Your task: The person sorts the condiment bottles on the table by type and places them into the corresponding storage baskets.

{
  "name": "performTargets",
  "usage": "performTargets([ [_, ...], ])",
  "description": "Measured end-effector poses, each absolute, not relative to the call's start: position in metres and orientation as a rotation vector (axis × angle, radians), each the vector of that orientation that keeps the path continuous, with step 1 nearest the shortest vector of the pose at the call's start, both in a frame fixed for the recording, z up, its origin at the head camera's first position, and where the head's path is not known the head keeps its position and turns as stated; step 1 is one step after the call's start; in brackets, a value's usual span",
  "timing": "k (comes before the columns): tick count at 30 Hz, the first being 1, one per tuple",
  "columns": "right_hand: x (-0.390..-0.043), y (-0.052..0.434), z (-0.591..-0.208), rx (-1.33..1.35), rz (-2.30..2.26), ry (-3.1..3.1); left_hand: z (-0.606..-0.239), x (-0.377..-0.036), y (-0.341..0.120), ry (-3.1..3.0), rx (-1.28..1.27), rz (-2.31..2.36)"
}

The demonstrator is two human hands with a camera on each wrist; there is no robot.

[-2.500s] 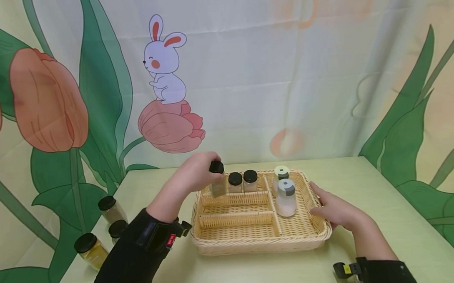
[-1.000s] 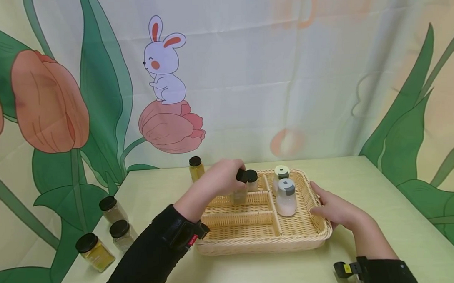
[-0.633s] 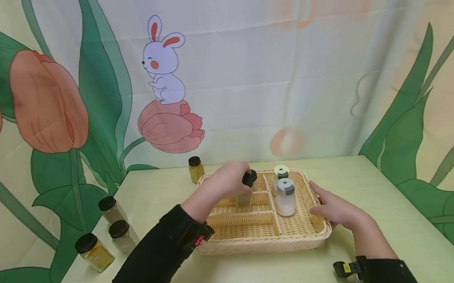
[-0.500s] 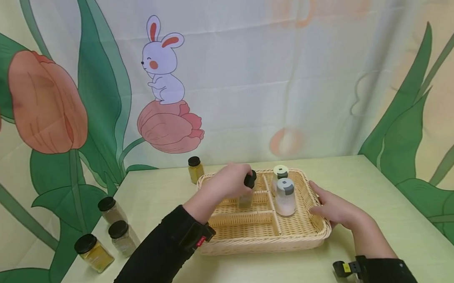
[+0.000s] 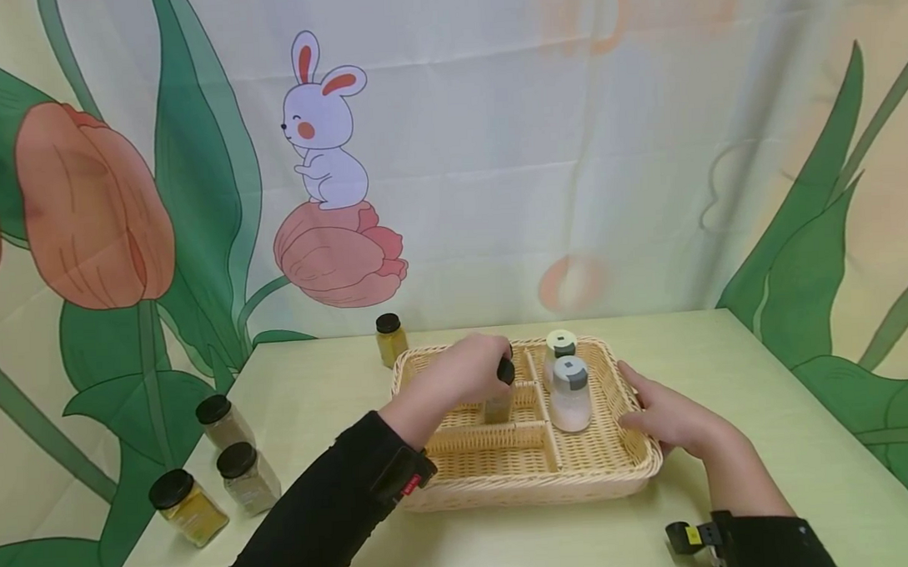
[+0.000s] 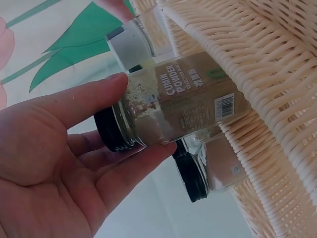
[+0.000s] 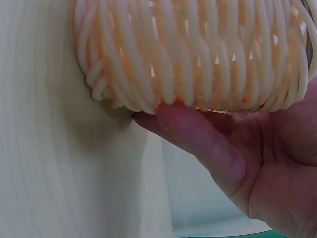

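My left hand (image 5: 466,373) holds a glass jar of cumin powder (image 6: 181,101) near its black lid, thumb on one side and fingers on the other. In the head view this jar stands low over the middle left compartment of the wicker basket (image 5: 517,491). Another black-lidded jar (image 6: 223,163) shows beside it in the left wrist view; in the head view my hand hides most of it. My right hand (image 5: 672,418) grips the basket's right end, its thumb at the rim. Two shakers (image 5: 572,406) with pale caps stand in the long right compartment.
On the table's left side are a yellow spice jar (image 5: 192,514) and two jars (image 5: 252,484) of duller powder, all black-lidded. A further yellow jar (image 5: 392,346) stands behind the basket's back left corner. A printed curtain (image 5: 451,192) hangs behind the table.
My left hand has moved right and a little toward me with a jar, from the back compartment to the middle one. The yellow jar behind the basket came into view. My right hand stayed put.
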State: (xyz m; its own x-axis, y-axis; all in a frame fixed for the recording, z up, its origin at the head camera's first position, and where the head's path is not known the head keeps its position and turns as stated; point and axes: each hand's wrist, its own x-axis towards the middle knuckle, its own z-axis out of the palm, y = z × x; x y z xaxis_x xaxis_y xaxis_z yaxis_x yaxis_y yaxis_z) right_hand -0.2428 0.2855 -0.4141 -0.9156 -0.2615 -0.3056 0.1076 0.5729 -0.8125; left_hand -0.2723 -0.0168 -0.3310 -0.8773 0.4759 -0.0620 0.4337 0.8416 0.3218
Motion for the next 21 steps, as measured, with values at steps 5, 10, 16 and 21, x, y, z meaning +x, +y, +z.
performTargets([
  [5,-0.2432,0.2862,-0.4148,-0.126,-1.293,2.414,-0.3321,-0.2735,-0.0144,2.869,0.728,0.413],
  [10,-0.2438,0.2862,-0.4157,-0.131,-1.283,2.422,-0.3349,-0.2744,-0.013,2.87,0.743,0.37],
  [16,-0.2424,0.2851,-0.415,-0.129,-1.277,2.427,-0.338,-0.2747,-0.0107,2.864,0.725,0.346],
  [21,-0.2416,0.2847,-0.4139,-0.129,-1.28,2.426,-0.3395,-0.275,-0.0094,2.872,0.737,0.311],
])
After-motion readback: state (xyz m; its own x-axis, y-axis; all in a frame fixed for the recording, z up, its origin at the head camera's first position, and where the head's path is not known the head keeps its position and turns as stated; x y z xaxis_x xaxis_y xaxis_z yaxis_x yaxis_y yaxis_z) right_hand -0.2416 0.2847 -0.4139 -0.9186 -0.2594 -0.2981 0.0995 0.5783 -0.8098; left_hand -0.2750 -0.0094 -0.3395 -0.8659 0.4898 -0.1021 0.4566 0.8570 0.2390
